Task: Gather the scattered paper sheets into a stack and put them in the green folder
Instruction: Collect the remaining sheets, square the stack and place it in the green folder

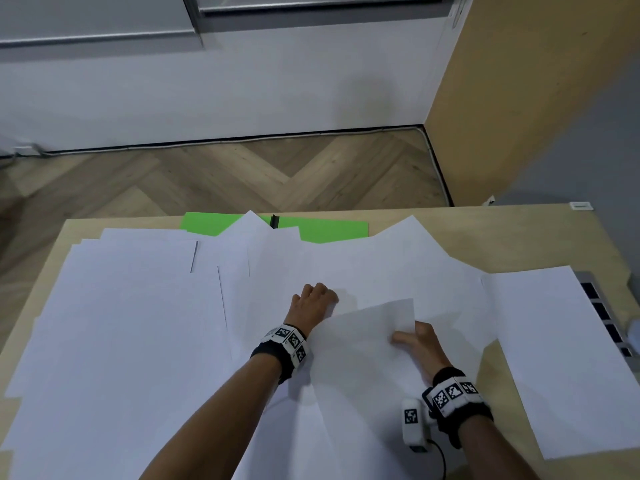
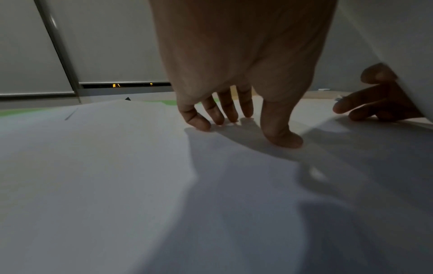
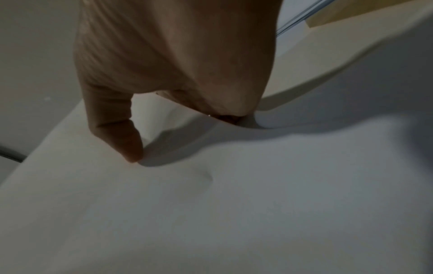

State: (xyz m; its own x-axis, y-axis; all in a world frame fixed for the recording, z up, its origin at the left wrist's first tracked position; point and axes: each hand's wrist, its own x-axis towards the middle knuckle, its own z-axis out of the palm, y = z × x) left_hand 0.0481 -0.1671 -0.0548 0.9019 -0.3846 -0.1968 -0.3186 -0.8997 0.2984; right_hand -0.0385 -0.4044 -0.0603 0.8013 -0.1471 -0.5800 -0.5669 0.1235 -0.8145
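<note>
White paper sheets (image 1: 131, 323) are spread in overlapping layers over most of a light wooden table (image 1: 540, 237), several of them lying askew so that their corners point toward the far edge. Beneath these sheets, at the far side of the table, a flat bright green folder (image 1: 325, 232) is partly covered, and only its far strip and a dark spine mark are shown in the head view. The left hand (image 1: 313, 303) is set down near the middle of the spread, its fingers (image 2: 199, 120) bent and its fingertips and thumb pressed onto the top sheet, as is plainly seen in the left wrist view; nothing is enclosed by it. Just to its right, one loose white sheet (image 1: 363, 337) is lifted off the pile and bowed upward, and it is pinched along its right edge by the right hand (image 1: 420, 344), the thumb (image 3: 117, 129) being laid on top and the remaining fingers being tucked underneath. A single separate sheet (image 1: 561, 358) lies at the right of the table, partly over a grey strip with dark rectangular openings (image 1: 602, 310). Both wrists are wrapped in black bands bearing black-and-white square markers (image 1: 289, 341).
</note>
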